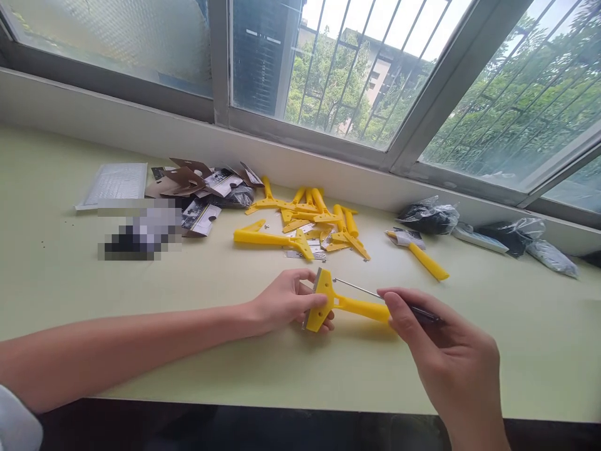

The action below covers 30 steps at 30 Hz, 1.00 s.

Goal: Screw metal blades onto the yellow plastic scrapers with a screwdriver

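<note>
My left hand (288, 297) is closed around the head of a yellow scraper (323, 302), thumb on its front face. A metal blade edge shows along the head's left side, and the yellow handle points right. In my right hand (446, 351) is a screwdriver (425, 313) with a dark handle and a thin shaft. Its tip, with what looks like a small screw on it, is beside the upper right of the scraper head. The scraper handle's far end passes behind my right fingers; whether they touch it I cannot tell.
Beyond my hands lies a pile of yellow scraper parts (305, 213) with loose blades and small screws. Cardboard packaging (188, 181) and a clear-wrapped white pack (115, 185) lie left. At right are another yellow scraper (427, 260) and dark plastic-bagged items (429, 216) along the windowsill.
</note>
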Motion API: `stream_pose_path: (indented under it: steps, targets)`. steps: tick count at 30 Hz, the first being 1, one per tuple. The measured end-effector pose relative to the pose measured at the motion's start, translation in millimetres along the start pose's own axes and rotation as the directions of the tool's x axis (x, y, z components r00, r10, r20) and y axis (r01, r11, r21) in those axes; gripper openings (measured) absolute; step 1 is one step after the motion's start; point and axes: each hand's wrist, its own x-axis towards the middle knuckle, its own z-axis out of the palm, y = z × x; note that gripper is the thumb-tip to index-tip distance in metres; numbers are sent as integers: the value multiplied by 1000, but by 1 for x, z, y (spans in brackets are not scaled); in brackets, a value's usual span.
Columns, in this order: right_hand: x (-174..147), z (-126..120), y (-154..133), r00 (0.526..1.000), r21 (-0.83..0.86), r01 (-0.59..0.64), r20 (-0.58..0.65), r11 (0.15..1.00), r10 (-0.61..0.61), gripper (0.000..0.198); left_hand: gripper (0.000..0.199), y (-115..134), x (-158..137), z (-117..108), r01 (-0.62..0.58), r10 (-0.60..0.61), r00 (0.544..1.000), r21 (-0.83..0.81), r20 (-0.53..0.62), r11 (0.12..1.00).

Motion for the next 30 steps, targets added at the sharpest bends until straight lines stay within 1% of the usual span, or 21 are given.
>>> stream_pose_path:
  steps: [4, 11, 15, 22, 24, 30]
  targets:
    - [-2, 3, 7, 999, 18, -34, 34, 999, 33, 29, 43, -1, 0, 0, -5, 5, 1000, 10, 15, 1000]
    - [-3, 6, 10, 997, 54, -54, 54, 997, 51, 29, 55, -4, 1, -1, -6, 6, 1000, -23, 18, 1000]
    - [-4, 8, 11, 996, 67, -77, 52, 995, 74, 30, 55, -4, 1, -1, -9, 9, 1000, -21, 13, 1000]
    - [-5, 8, 17, 988, 82, -156, 32, 984, 154, 33, 52, -7, 2, -2, -15, 16, 1000, -31, 23, 999]
    - [-6, 8, 19, 988, 71, -154, 23, 986, 152, 34, 53, -8, 3, -2, -14, 15, 1000, -34, 25, 999]
    - [-8, 9, 25, 996, 44, -85, 19, 995, 85, 34, 55, -8, 3, -2, -13, 14, 1000, -32, 22, 999]
